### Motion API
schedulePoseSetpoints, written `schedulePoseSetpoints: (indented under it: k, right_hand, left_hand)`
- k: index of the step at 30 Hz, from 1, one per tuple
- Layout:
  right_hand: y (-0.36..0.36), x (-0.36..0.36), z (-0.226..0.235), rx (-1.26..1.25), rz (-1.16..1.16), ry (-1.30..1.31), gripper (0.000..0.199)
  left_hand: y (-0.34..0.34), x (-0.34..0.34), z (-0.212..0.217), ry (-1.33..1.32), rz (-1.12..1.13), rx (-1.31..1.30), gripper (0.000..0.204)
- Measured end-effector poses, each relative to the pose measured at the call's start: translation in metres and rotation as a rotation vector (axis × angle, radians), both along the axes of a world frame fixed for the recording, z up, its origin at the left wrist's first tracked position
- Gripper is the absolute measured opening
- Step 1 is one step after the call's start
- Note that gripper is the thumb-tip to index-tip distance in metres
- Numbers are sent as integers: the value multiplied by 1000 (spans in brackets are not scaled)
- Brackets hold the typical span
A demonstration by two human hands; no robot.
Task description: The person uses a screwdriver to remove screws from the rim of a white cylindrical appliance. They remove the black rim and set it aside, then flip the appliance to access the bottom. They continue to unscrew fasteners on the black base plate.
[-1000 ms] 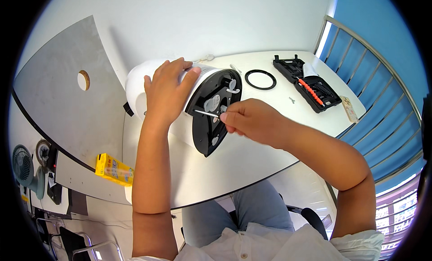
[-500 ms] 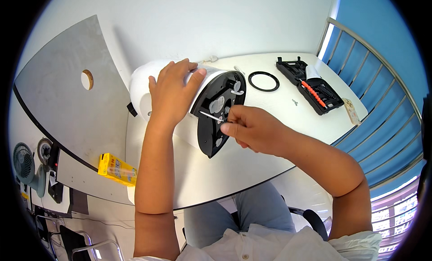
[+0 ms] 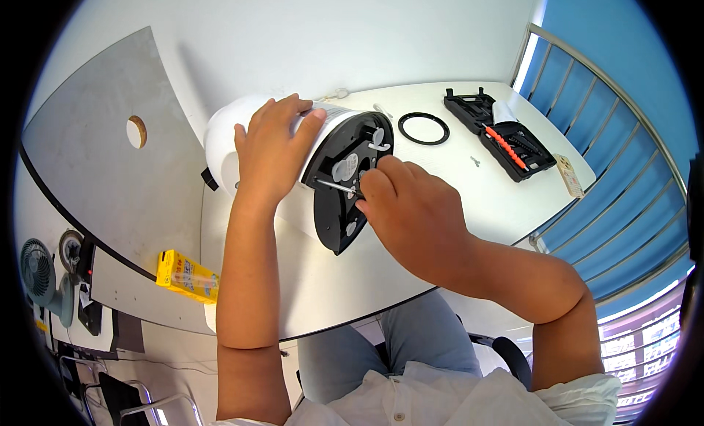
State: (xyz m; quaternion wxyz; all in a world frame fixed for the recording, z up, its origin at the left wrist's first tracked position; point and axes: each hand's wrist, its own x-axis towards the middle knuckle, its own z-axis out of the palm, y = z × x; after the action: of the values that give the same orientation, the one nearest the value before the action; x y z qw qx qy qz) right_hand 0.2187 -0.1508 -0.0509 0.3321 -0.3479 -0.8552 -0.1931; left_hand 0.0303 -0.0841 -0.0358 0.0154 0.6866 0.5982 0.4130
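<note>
A white rounded appliance [image 3: 222, 136] lies on its side on the table, its black base [image 3: 339, 219] turned toward me. My left hand [image 3: 271, 143] rests over the white body, fingers spread and stretched out. With closed fingers, my right hand [image 3: 414, 206] grips a screwdriver [image 3: 336, 186] in front of the base. Its thin metal shaft points left, with the tip at the base near the rim. The fist covers the handle and part of the base. Pale round pieces show on the black surface.
Behind my right hand lie a black ring [image 3: 424, 143], a few small screws [image 3: 475, 162], an open black tool case [image 3: 539, 158] with an orange flexible shaft [image 3: 506, 147], and a remote control [image 3: 567, 175]. A yellow box [image 3: 187, 275] stands left. A metal railing [image 3: 623, 103] borders the right.
My right hand has rolled over, its back now facing up more, and its wrist has bent. The screwdriver tip stays near the base's rim. My left hand keeps its place on the appliance.
</note>
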Motion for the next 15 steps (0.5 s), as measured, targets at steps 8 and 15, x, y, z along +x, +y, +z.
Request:
schedulePoseSetpoints:
  k: [8, 15]
  right_hand:
    - [3, 5, 21, -680, 35, 211, 19]
    - [5, 3, 8, -391, 14, 180, 19]
  left_hand:
    - [0, -3, 0, 6, -31, 7, 51]
    - [1, -2, 0, 9, -36, 3, 51]
